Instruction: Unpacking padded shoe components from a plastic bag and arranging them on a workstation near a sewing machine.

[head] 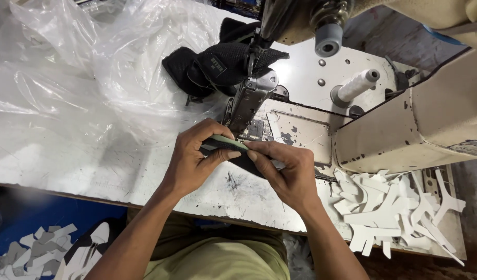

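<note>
Black-and-green piece (229, 147), perhaps fabric, pinched by left hand (194, 158) and right hand (286, 173), grips closed.

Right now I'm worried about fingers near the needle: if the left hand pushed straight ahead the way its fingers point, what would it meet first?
Probably the right hand: the left hand points right along the dark strip both pinch, fingertips nearly touching. The presser foot sits further back, though depth is unclear.

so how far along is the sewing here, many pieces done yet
Black stitched pieces lie heaped behind the sewing machine, which looks like finished work. In hand: the left hand and right hand pinch one dark piece with a pale green strip just in front of the presser foot, not yet under it. A pile of white cut shapes waits at the right, seemingly unsewn.
</note>
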